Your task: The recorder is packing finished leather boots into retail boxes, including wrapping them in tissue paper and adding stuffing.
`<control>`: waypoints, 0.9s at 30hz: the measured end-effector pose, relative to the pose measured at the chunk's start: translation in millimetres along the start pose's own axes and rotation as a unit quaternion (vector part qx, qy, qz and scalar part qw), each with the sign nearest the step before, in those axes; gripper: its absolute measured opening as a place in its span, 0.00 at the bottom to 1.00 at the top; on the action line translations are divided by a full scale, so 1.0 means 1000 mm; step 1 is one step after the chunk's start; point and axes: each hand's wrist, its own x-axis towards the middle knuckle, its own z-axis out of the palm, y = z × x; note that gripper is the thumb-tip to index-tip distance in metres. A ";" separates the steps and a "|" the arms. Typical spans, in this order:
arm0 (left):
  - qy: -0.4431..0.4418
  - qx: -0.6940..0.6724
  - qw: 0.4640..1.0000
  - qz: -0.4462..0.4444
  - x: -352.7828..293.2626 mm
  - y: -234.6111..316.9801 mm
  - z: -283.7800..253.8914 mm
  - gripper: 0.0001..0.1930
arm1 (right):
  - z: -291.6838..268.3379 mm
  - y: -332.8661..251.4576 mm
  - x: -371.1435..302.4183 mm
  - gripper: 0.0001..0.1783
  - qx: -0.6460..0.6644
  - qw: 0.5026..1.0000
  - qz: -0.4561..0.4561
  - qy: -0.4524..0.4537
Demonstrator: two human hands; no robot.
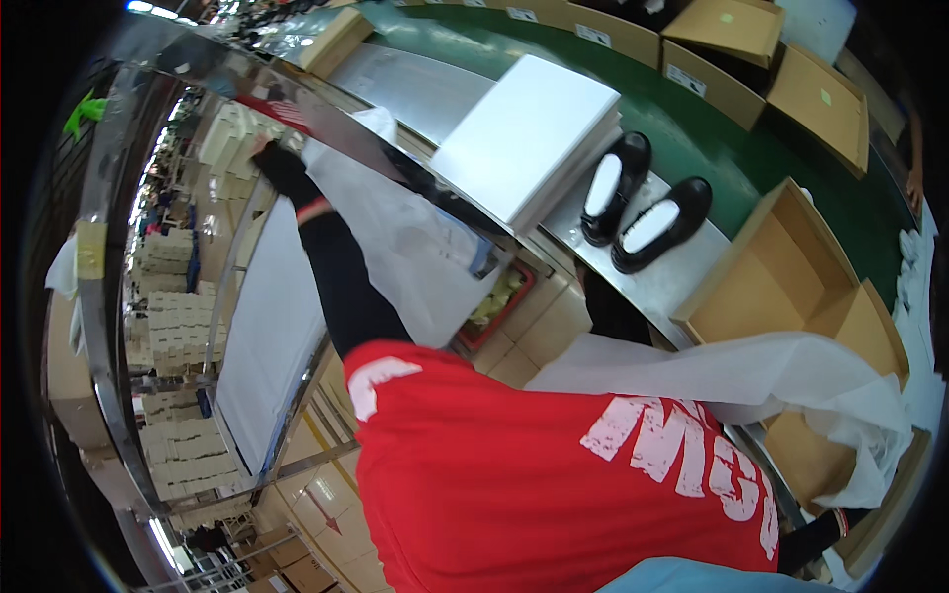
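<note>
My left hand (283, 170), in a black glove, reaches far out to the left over a metal rack, close to a stack of pale pieces (235, 138). Its fingers are too small and dark to make out. Beside that forearm hangs a translucent white sheet (395, 247). My right hand (858, 518) is at the lower right edge, mostly hidden beside an open brown cardboard box (791, 267). White tissue paper (732, 371) trails out of this box across my front. A pair of black shoes (660, 225) with white insoles stands on the metal bench.
A stack of white boards or box lids (534, 138) lies on the bench left of the shoes. Behind runs a green conveyor belt (682, 138) with several brown boxes (727, 35) along its far side. A red crate (499, 306) sits on the tiled floor below.
</note>
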 end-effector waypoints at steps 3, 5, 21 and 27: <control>-0.112 -0.066 0.984 0.124 -0.057 0.108 0.014 0.23 | -0.006 0.021 -0.015 0.34 -0.017 1.000 0.010 0.005; -0.327 -0.103 0.933 0.108 -0.119 0.156 0.006 0.26 | -0.008 0.039 -0.012 0.33 -0.017 1.000 0.001 0.010; -0.896 -0.082 0.352 -0.257 -0.356 0.129 0.061 0.45 | -0.026 0.044 -0.024 0.32 -0.010 0.999 0.006 0.038; -0.933 -0.020 0.360 -0.019 -0.370 0.130 0.006 0.38 | -0.017 0.040 0.015 0.31 -0.014 1.000 0.000 0.016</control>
